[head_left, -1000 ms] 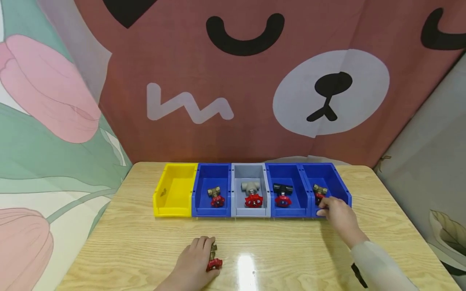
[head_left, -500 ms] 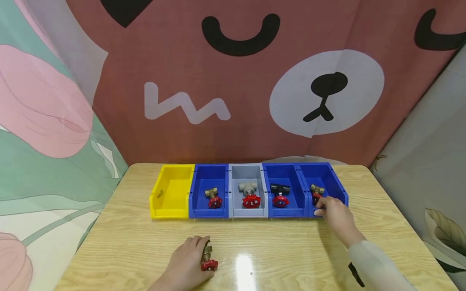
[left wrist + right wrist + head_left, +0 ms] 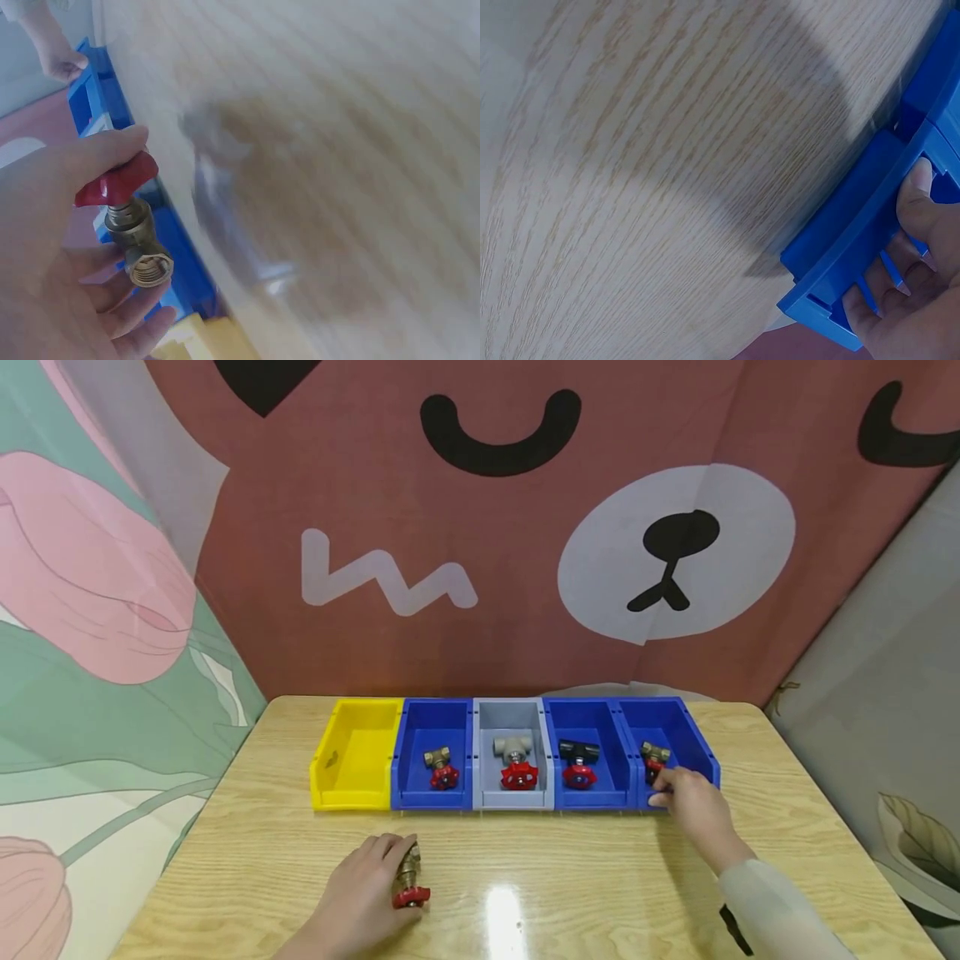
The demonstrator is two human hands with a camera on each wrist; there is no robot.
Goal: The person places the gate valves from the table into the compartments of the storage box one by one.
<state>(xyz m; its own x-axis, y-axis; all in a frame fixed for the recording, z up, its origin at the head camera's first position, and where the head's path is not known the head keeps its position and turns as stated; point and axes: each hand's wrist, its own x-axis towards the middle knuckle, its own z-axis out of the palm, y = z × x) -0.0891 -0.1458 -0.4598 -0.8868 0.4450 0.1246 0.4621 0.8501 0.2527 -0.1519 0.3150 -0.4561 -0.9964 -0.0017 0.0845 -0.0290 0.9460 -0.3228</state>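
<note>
My left hand (image 3: pixel 362 887) holds a brass valve (image 3: pixel 408 870) with a red handwheel, low over the near table. In the left wrist view, the thumb lies on the red wheel and the valve's threaded opening (image 3: pixel 151 271) faces the camera. My right hand (image 3: pixel 694 810) reaches over the front of the rightmost blue bin (image 3: pixel 686 731). Its fingers are at the red wheel of another brass valve (image 3: pixel 656 751) there, partly covering it. In the right wrist view, the thumb (image 3: pixel 921 180) and fingers are inside the bin; I cannot tell whether they grip the valve.
Left of that bin stand a yellow bin (image 3: pixel 358 797), a blue bin (image 3: pixel 435 714), a grey bin (image 3: pixel 512 714) and another blue bin (image 3: pixel 579 714). A brass valve (image 3: pixel 441 768), a grey valve (image 3: pixel 516 762) and a black valve (image 3: pixel 578 763) lie in the latter three. A printed curtain hangs behind.
My left hand has moved left with the brass valve, away from the table's middle. The right hand stays at the rightmost bin. The view has shifted slightly.
</note>
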